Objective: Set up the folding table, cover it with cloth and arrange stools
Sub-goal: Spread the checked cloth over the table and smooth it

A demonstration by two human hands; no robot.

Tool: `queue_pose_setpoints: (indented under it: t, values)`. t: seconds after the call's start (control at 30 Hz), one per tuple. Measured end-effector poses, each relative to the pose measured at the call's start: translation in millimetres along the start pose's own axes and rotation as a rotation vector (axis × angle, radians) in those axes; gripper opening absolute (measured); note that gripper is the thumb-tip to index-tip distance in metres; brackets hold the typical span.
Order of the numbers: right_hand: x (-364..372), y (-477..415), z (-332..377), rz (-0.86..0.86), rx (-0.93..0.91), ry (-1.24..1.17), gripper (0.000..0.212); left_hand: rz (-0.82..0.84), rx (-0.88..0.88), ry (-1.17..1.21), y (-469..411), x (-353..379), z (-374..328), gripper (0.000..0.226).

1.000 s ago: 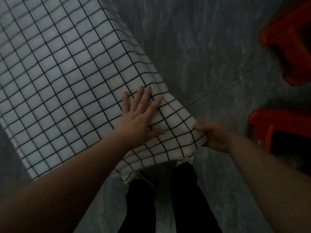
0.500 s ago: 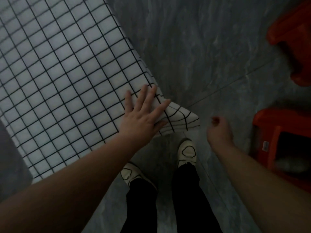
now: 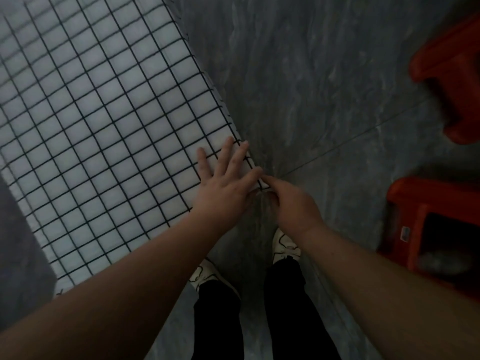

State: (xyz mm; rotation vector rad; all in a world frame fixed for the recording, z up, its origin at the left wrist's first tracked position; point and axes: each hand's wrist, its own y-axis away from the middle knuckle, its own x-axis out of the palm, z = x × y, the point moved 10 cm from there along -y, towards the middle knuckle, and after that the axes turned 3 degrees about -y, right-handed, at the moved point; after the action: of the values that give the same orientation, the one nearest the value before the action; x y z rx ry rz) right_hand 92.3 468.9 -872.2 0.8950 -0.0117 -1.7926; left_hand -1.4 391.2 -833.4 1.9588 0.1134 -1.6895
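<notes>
A white cloth [image 3: 104, 126] with a black grid lies spread flat over the worktop, which is hidden beneath it, and fills the left and upper left of the head view. Its near right corner comes to a point just in front of the person's feet, and both hands meet there.

The left hand [image 3: 223, 188] rests palm down on the cloth just inside that corner, its fingers [image 3: 226, 154] straight and spread apart, pressing the fabric flat. The right hand [image 3: 293, 206] is at the very tip of the corner. Its index finger [image 3: 271, 181] reaches out and touches the cloth edge beside the left thumb, while its other fingers are curled under. Whether they pinch the fabric or only touch it I cannot tell, since the underside of the hand is hidden.

Two red plastic stools stand on the grey marbled floor [image 3: 298, 87] to the right, well apart from the worktop. The farther stool [image 3: 452, 74] is at the upper right edge. The nearer stool [image 3: 415, 203] is lower down and bears a small label [image 3: 405, 233] on its side.

Below the hands are the person's black trousers [image 3: 218, 320] and two white shoes, the left shoe [image 3: 205, 274] and the right shoe [image 3: 284, 244], standing close to the cloth's corner
</notes>
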Motion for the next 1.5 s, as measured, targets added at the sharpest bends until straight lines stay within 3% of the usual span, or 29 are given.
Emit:
queue_pose_setpoints:
  t: [0.17, 0.27, 0.47, 0.6, 0.67, 0.83, 1.1, 1.5]
  values:
    - [10.4, 1.2, 10.9, 0.064, -0.001, -0.017, 0.041, 0.036, -0.031, 0.007, -1.7, 2.3, 1.0, 0.041]
    - [8.5, 1.1, 6.5, 0.058, 0.099, -0.021, 0.035, 0.106, -0.069, 0.022, -4.5, -2.9, -0.9, 0.041]
    - [8.9, -2.5, 13.6, 0.257, 0.213, -0.043, 0.035, 0.25, -0.119, 0.054, -4.3, -10.7, -4.0, 0.066]
    - [-14.6, 0.6, 40.1, 0.25, 0.171, 0.007, 0.07, 0.244, -0.13, 0.177, 3.8, -25.4, -5.7, 0.075]
    - [-27.9, 4.4, 48.8, 0.184, 0.172, 0.126, 0.074, 0.19, -0.162, 0.262, 15.2, -35.1, 0.1, 0.072]
    - [-14.1, 14.8, 120.6, 0.092, -0.086, 0.317, 0.064, 0.14, -0.316, 0.368, 75.0, -31.7, 42.9, 0.07]
    - [118.6, 26.8, 233.2, 0.308, -0.339, 0.54, 0.066, 0.045, -0.674, 0.481, 216.9, 1.7, 146.2, 0.075]
    - [278.3, 64.0, 325.7, 0.487, -0.633, 0.765, 0.064, -0.196, -1.088, 0.823, 409.1, 98.6, 236.4, 0.07]
